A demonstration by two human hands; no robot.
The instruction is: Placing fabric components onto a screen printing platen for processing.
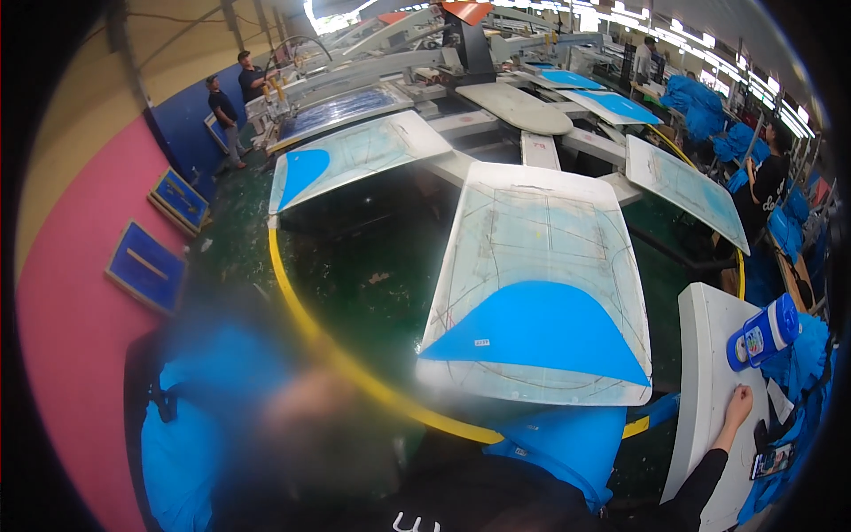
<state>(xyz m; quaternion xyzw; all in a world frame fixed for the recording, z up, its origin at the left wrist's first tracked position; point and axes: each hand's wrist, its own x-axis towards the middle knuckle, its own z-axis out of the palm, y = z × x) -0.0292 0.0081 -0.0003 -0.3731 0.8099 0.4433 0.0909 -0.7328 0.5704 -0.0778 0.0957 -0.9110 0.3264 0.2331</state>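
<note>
A blue fabric panel with a small pale label lies on the near white platen. My left hand is a blurred patch at lower left, beside a heap of blue fabric; its fingers are indistinct. On the right, my right hand rests on a white stand with its fingers curled closed, below a blue cylindrical jug; what they may hold is hidden. A phone and more blue fabric lie beside it. Another blue piece hangs below the near platen.
Side platens surround the carousel, bordered by a curved yellow rail. Blue-framed screens lean against the pink wall. Two people stand at the back left; a worker stands at right near piles of blue fabric.
</note>
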